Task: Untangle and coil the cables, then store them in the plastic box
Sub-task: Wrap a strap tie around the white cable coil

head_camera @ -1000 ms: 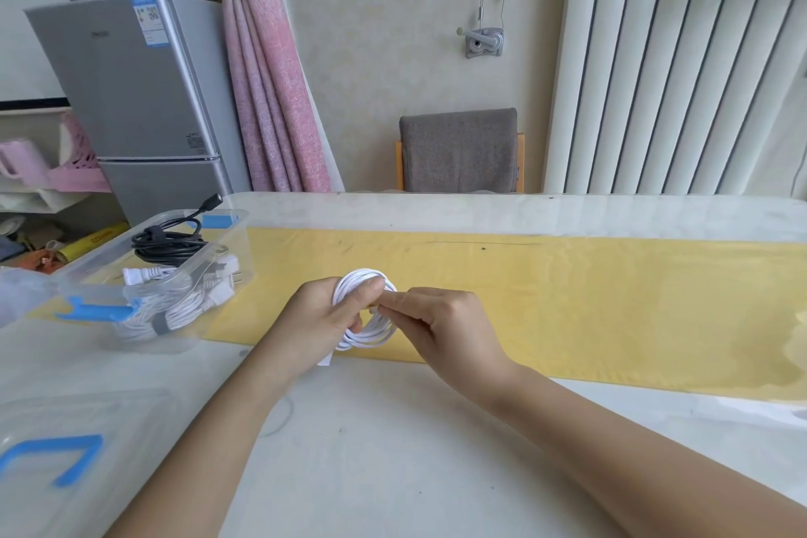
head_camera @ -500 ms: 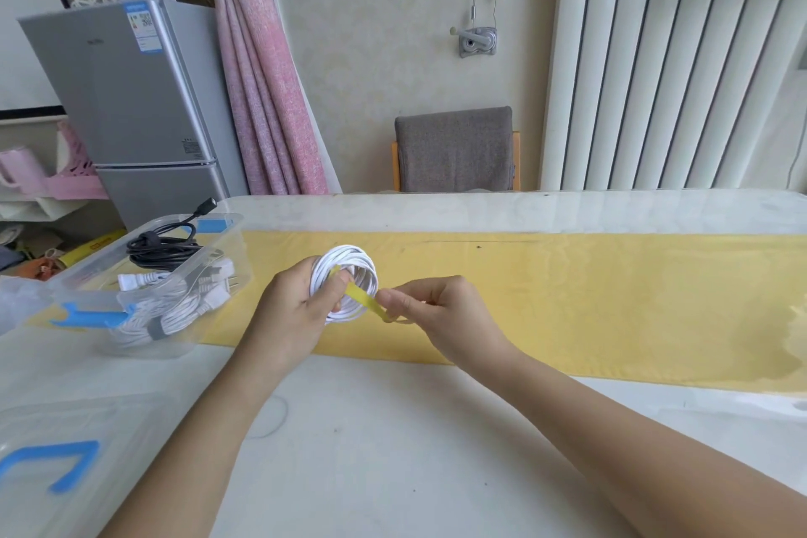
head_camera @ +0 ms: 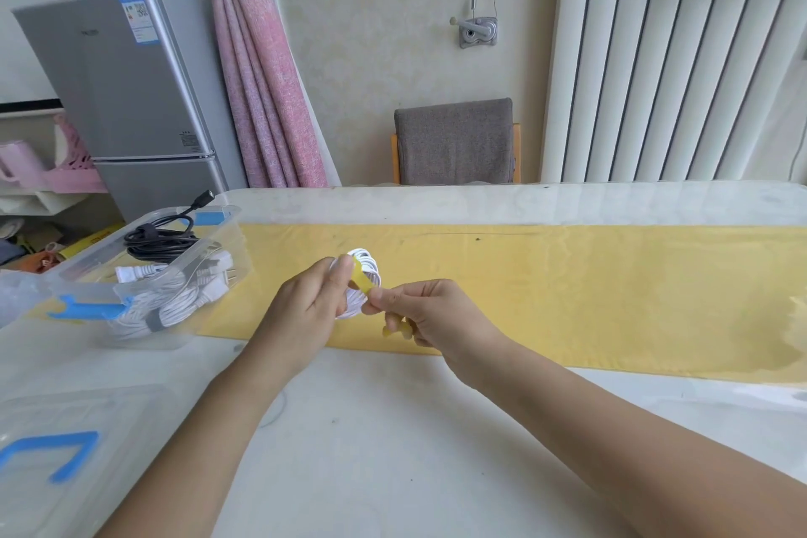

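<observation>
- Left hand [head_camera: 312,301] grips white cable coil [head_camera: 364,275].
- Right hand [head_camera: 430,315] pinches yellow tie [head_camera: 363,282], running toward 4 o'clock.
- Plastic box [head_camera: 144,275] lies at 9 o'clock, nearer left hand.

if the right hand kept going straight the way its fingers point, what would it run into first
Probably the white cable coil held by the left hand: the right hand points left at it, pinching the yellow strap. Depth is unclear.

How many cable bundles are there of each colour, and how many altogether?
White: 2, the coil in the hands and the bundle in the plastic box.
Black: 1, the coil in the box.
Total: 3.
</observation>
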